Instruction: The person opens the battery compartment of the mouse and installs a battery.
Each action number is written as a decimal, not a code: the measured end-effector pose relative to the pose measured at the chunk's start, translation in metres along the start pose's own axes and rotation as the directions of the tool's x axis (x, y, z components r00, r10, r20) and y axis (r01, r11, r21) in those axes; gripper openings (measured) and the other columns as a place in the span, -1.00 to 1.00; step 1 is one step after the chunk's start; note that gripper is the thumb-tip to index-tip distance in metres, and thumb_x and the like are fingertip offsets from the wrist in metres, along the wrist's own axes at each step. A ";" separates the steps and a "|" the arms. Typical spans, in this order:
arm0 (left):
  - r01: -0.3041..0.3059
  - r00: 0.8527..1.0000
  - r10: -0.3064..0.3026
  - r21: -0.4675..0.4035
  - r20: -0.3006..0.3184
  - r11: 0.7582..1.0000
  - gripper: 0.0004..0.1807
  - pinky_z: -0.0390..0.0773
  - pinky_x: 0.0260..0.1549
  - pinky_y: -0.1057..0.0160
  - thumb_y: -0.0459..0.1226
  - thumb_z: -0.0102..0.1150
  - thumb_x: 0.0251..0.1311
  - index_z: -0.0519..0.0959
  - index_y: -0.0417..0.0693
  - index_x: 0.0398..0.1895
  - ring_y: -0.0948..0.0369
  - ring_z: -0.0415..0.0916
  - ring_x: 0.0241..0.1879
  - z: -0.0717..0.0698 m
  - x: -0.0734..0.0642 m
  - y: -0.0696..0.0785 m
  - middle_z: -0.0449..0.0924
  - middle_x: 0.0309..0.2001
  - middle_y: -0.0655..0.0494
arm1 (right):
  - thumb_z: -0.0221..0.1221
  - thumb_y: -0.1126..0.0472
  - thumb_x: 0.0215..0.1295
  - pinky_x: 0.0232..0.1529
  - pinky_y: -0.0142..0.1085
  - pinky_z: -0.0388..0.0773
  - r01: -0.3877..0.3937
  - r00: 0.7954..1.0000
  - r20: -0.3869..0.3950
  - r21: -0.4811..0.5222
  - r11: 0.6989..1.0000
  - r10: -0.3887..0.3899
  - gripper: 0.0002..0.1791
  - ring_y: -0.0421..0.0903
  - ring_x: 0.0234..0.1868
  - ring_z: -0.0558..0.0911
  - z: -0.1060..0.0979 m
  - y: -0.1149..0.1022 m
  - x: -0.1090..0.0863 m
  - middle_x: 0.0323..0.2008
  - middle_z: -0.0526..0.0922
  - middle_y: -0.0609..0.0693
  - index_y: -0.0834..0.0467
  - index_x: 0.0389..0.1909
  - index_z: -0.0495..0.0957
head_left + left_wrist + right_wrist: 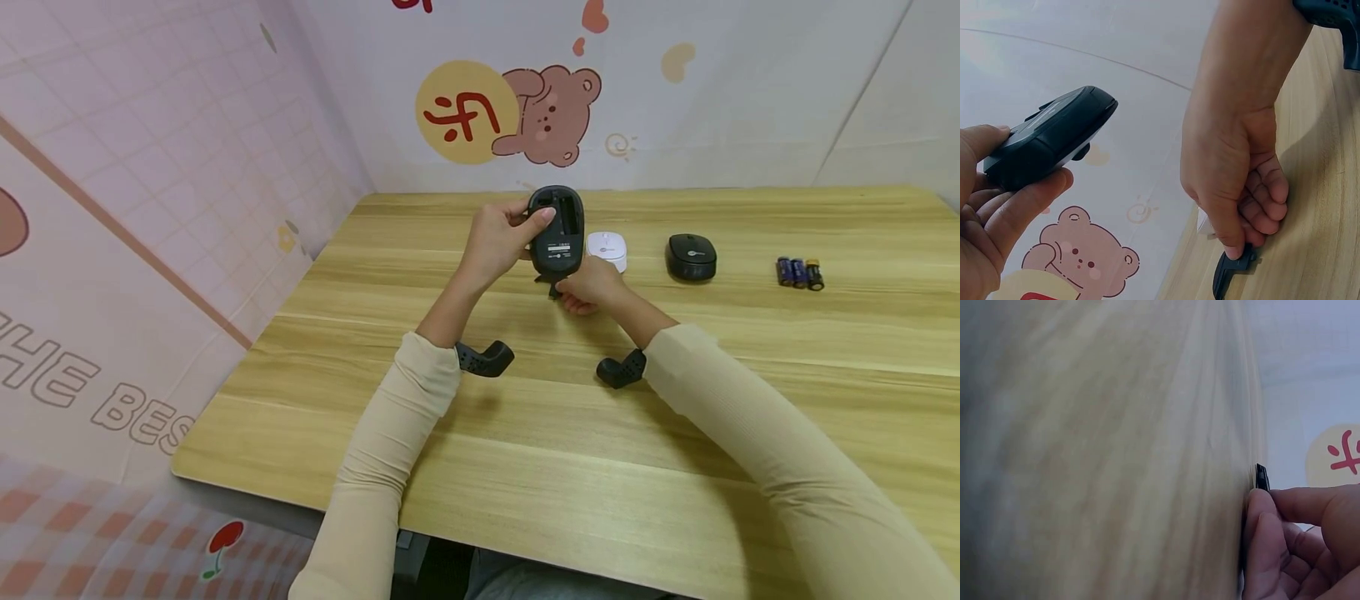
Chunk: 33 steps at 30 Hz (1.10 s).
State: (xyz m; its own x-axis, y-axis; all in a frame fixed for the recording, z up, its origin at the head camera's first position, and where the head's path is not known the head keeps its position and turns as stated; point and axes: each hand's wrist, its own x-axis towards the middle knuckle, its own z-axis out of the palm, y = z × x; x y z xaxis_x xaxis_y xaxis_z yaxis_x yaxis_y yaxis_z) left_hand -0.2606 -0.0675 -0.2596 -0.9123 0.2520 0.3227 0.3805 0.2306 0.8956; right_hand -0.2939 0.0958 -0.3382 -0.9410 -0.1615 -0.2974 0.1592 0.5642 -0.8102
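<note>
My left hand [497,239] holds a black computer mouse [557,254] up off the table, underside towards me, thumb on the underside and fingers around the side. The bare battery slot shows in its underside, above a small label. Below the mouse, my right hand [597,285] pinches a thin black battery cover [1227,270] between thumb and forefinger, close over the tabletop. In the left wrist view the mouse [1054,140] and the cover are well apart. The right wrist view shows only a small end of the cover [1262,477] beyond the fingertips.
A white mouse [609,247] sits just behind my right hand. To its right stands another black mouse [691,257], and farther right three small batteries [800,273] lie side by side. The wooden table [525,450] meets a printed wall sheet [720,125] at the back.
</note>
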 end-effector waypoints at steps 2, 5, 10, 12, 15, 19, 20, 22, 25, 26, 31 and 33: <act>0.006 1.000 -0.006 -0.003 0.000 1.000 -0.58 0.65 -0.51 0.24 -0.23 0.17 0.22 0.50 -0.25 0.11 0.18 0.63 -0.39 0.000 0.000 0.001 0.64 -0.24 -0.15 | 0.10 0.28 0.22 -0.67 -0.36 0.57 -0.005 1.000 -0.008 0.005 1.000 0.005 -0.81 -0.17 -0.72 0.57 0.000 0.000 0.000 -0.71 0.57 0.02 0.38 -0.42 0.51; 0.002 1.000 -0.002 -0.005 0.006 1.000 -0.56 0.65 -0.52 0.24 -0.23 0.16 0.22 0.47 -0.25 0.13 0.16 0.64 -0.38 0.000 -0.001 0.001 0.63 -0.23 -0.17 | 0.11 0.30 0.21 -0.66 -0.36 0.58 -0.011 1.000 -0.015 0.014 1.000 0.012 -0.82 -0.17 -0.72 0.57 0.000 0.000 -0.001 -0.70 0.57 0.03 0.38 -0.43 0.51; 0.008 1.000 -0.007 -0.012 0.020 1.000 -0.54 0.65 -0.52 0.23 -0.23 0.16 0.22 0.43 -0.23 0.16 0.15 0.64 -0.36 0.001 -0.002 -0.001 0.62 -0.19 -0.17 | 0.13 0.29 0.22 -0.64 -0.36 0.59 -0.028 1.000 -0.006 0.024 0.999 0.028 -0.81 -0.18 -0.71 0.57 0.001 0.002 0.000 -0.69 0.57 0.03 0.38 -0.45 0.52; 0.010 1.000 -0.009 -0.010 0.021 1.000 -0.53 0.65 -0.52 0.23 -0.23 0.15 0.22 0.42 -0.23 0.17 0.16 0.64 -0.36 0.001 -0.002 -0.002 0.62 -0.18 -0.17 | 0.14 0.27 0.22 -0.63 -0.36 0.59 -0.034 0.999 0.001 0.026 0.999 0.034 -0.79 -0.18 -0.71 0.58 0.000 0.002 -0.002 -0.69 0.57 0.03 0.38 -0.46 0.53; 0.011 1.000 -0.011 -0.010 0.020 1.000 -0.53 0.65 -0.52 0.23 -0.23 0.15 0.22 0.42 -0.22 0.18 0.16 0.64 -0.36 0.001 -0.002 -0.003 0.63 -0.18 -0.16 | 0.17 0.25 0.21 -0.61 -0.35 0.60 -0.024 1.000 0.003 0.011 1.000 0.024 -0.76 -0.16 -0.70 0.59 -0.003 0.001 -0.006 -0.70 0.58 0.03 0.40 -0.47 0.56; 0.008 1.000 -0.008 -0.015 0.014 1.000 -0.53 0.65 -0.51 0.24 -0.22 0.16 0.22 0.44 -0.22 0.17 0.17 0.64 -0.38 0.002 -0.002 -0.002 0.63 -0.21 -0.16 | 0.19 0.23 0.18 -0.57 -0.31 0.62 0.046 0.999 -0.015 -0.062 0.997 -0.047 -0.71 -0.13 -0.67 0.61 -0.016 -0.003 -0.017 -0.70 0.58 0.03 0.46 -0.44 0.58; 0.003 1.000 -0.002 -0.015 0.014 1.000 -0.53 0.65 -0.51 0.23 -0.22 0.16 0.22 0.44 -0.23 0.16 0.17 0.64 -0.39 0.002 -0.002 -0.002 0.63 -0.22 -0.16 | 0.19 0.22 0.18 -0.57 -0.30 0.62 0.062 0.998 -0.014 -0.077 0.995 -0.063 -0.69 -0.13 -0.66 0.61 -0.020 -0.004 -0.020 -0.70 0.58 0.03 0.48 -0.42 0.57; 0.005 1.000 -0.005 -0.014 0.016 1.000 -0.54 0.65 -0.51 0.24 -0.22 0.16 0.22 0.45 -0.24 0.15 0.18 0.64 -0.40 0.002 -0.002 -0.001 0.64 -0.23 -0.15 | 0.18 0.21 0.17 -0.56 -0.30 0.63 0.088 0.996 -0.010 -0.111 0.990 -0.090 -0.67 -0.14 -0.66 0.61 -0.030 -0.006 -0.026 -0.70 0.58 0.02 0.50 -0.37 0.57; 0.004 1.000 -0.004 -0.017 0.023 1.000 -0.56 0.65 -0.51 0.24 -0.22 0.16 0.22 0.47 -0.25 0.13 0.17 0.64 -0.40 0.003 -0.001 -0.001 0.64 -0.26 -0.14 | 0.16 0.19 0.21 -0.51 -0.29 0.64 0.097 0.995 0.008 -0.156 0.983 -0.097 -0.63 -0.16 -0.63 0.61 -0.047 -0.008 -0.034 -0.67 0.58 0.02 0.51 -0.30 0.56; 0.003 1.000 -0.002 -0.020 0.025 1.000 -0.57 0.65 -0.51 0.24 -0.22 0.16 0.22 0.49 -0.26 0.12 0.17 0.64 -0.40 0.003 -0.001 -0.002 0.64 -0.26 -0.14 | 0.15 0.18 0.23 -0.48 -0.28 0.64 0.100 0.995 0.016 -0.172 0.980 -0.099 -0.62 -0.17 -0.62 0.61 -0.053 -0.008 -0.037 -0.65 0.58 0.01 0.51 -0.29 0.55; -0.022 0.999 0.022 -0.009 0.033 1.000 -0.61 0.65 -0.54 0.24 -0.24 0.16 0.22 0.52 -0.26 0.07 0.18 0.63 -0.43 0.004 -0.002 -0.003 0.64 -0.29 -0.12 | 0.09 0.11 0.32 -0.43 -0.31 0.64 0.102 0.995 0.016 -0.194 0.976 -0.101 -0.55 -0.21 -0.57 0.59 -0.090 -0.004 -0.051 -0.60 0.58 -0.02 0.52 -0.19 0.50; -0.030 0.999 0.030 0.000 0.037 1.000 -0.61 0.64 -0.54 0.24 -0.24 0.16 0.22 0.52 -0.26 0.07 0.18 0.63 -0.44 0.005 -0.002 -0.003 0.65 -0.29 -0.12 | 0.07 0.11 0.34 -0.48 -0.37 0.62 0.094 0.995 -0.014 -0.161 0.982 -0.097 -0.51 -0.24 -0.59 0.58 -0.110 0.002 -0.055 -0.62 0.58 -0.06 0.55 -0.09 0.45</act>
State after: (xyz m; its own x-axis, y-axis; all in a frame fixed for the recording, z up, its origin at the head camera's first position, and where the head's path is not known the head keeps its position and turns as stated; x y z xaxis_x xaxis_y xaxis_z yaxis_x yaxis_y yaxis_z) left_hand -0.2595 -0.0640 -0.2642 -0.8942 0.2937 0.3379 0.4078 0.2231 0.8854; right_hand -0.2746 0.1945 -0.2679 -0.9561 -0.2044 -0.2102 0.0200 0.6698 -0.7423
